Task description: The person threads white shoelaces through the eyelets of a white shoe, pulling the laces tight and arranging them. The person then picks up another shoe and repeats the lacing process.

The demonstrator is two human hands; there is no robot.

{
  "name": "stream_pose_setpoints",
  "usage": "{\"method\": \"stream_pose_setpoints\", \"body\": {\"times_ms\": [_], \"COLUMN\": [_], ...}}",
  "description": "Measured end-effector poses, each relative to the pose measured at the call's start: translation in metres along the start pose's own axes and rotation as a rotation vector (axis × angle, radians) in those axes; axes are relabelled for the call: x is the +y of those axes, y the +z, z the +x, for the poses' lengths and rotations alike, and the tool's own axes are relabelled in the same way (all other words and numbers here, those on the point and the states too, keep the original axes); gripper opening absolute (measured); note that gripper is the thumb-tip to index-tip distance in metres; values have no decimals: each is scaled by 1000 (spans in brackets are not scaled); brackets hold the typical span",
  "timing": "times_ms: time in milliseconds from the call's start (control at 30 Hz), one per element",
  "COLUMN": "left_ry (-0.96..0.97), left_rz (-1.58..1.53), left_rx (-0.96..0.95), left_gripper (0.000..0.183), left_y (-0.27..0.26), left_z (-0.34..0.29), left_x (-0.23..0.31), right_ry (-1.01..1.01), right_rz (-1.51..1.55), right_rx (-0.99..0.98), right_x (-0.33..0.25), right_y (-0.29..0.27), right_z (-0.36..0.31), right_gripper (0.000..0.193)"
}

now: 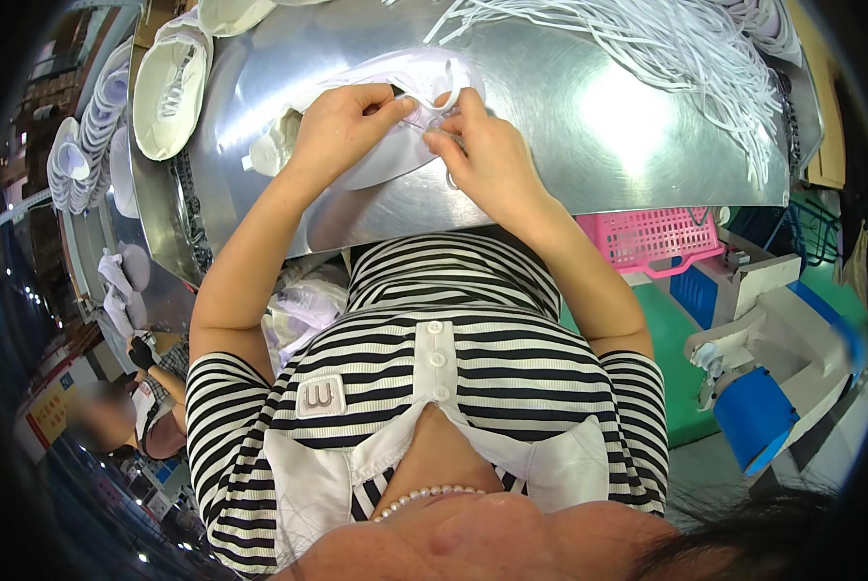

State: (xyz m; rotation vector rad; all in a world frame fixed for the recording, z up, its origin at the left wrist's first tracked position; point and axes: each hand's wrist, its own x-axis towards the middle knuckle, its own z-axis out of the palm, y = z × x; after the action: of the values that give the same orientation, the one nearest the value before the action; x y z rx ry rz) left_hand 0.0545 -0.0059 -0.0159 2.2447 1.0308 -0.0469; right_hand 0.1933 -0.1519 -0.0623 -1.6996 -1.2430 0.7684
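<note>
A pale white-lavender shoe upper (395,167) lies on the metal worktop in front of me, mostly under my hands. My left hand (349,131) is closed over it, thumb and forefinger pinched together. What sits between those fingertips is too small to make out; a thin line runs from them toward my right hand. My right hand (487,153) pinches a white shoelace (450,79), which loops up above its fingers. Both sets of fingertips are close together over the upper, and they hide part of it.
White shoelaces (637,63) are heaped at the far right of the metal worktop (521,107). A laced cream shoe (170,97) stands at the left, near stacked shoe uppers (100,121). Below the right edge are a pink basket (652,237) and a machine (773,368). Another person (153,412) is at lower left.
</note>
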Motion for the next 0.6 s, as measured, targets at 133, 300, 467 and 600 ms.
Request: {"method": "stream_pose_setpoints", "body": {"times_ms": [133, 300, 467, 600], "left_ry": [91, 312, 351, 490], "left_rz": [-143, -203, 95, 119], "left_rx": [-74, -7, 74, 100], "left_gripper": [29, 18, 15, 12], "left_y": [-1, 1, 11, 7], "left_z": [-1, -16, -28, -29], "left_x": [-9, -13, 5, 1], "right_ry": [-27, -75, -90, -146], "right_rz": [-203, -487, -618, -583], "right_rx": [-38, -135, -39, 12], "right_x": [-1, -26, -30, -25], "right_y": [-4, -13, 25, 23], "right_z": [5, 12, 16, 12], "right_gripper": [34, 36, 51, 66]}}
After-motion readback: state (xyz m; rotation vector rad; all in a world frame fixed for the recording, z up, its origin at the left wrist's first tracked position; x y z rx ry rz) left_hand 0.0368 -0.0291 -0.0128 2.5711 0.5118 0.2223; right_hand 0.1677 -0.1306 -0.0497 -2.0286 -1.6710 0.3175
